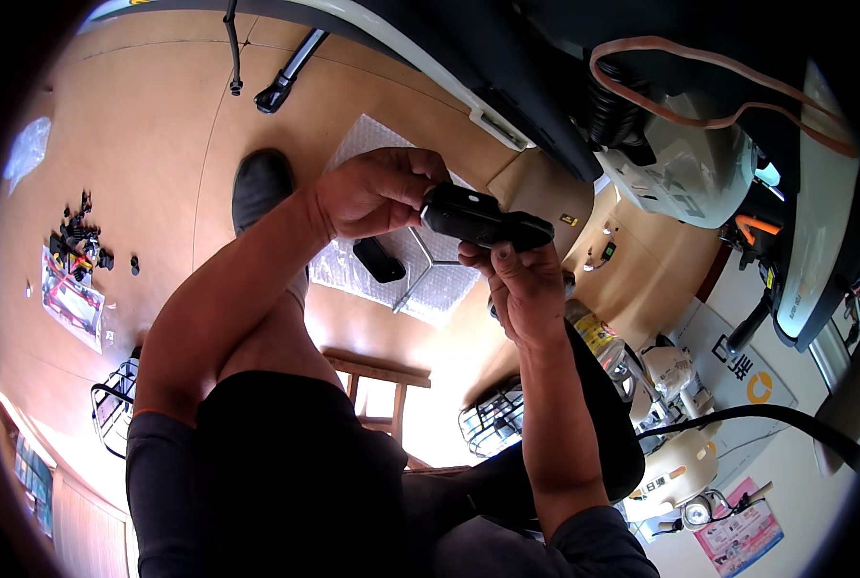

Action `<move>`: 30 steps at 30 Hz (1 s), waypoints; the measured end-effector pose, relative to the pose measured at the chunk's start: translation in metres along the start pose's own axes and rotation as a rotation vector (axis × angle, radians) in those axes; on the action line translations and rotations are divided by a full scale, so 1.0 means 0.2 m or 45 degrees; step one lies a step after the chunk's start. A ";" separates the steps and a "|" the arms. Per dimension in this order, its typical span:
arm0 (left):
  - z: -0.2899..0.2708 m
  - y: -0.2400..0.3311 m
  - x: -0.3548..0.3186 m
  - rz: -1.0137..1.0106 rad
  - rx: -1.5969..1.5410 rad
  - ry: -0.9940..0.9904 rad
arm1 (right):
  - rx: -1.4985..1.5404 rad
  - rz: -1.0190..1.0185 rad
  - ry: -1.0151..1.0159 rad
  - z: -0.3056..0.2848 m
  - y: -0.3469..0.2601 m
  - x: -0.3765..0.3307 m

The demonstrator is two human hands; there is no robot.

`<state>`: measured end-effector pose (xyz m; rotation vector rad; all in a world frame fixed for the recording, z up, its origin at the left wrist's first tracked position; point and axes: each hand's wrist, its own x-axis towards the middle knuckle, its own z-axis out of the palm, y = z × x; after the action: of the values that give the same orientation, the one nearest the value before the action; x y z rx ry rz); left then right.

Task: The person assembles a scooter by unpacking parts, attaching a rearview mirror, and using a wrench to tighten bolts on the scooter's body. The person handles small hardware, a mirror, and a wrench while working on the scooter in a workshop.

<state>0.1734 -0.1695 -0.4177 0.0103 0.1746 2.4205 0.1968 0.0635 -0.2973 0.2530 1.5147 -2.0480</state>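
Observation:
A glossy black, elongated plastic part (478,220) is held up between my two hands. My left hand (384,195) pinches its left end with thumb and fingers. From below, my right hand (524,287) grips the right end, its fingers curled underneath. Below them a sheet of bubble wrap (355,144) lies on the floor. On it rests a small black oblong piece (379,261), just under my left hand. Beside that piece lies a silver three-armed Y wrench (432,261), partly covered by my right hand.
A white and black scooter (685,173) stands close at the upper right, a brown strap (676,43) hanging over it. Loose black parts (81,241) lie at the left. Behind me are a wooden stool (377,368) and wire baskets (493,419). A cream scooter (676,472) is at the lower right.

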 end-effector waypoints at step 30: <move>0.03 0.03 0.26 0.003 0.034 0.504 | 0.560 0.261 0.254 -0.16 0.03 0.23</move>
<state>0.1310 -0.1392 -0.4138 -0.4581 0.3851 2.3987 0.1562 0.0769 -0.3354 0.7696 1.0717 -2.2142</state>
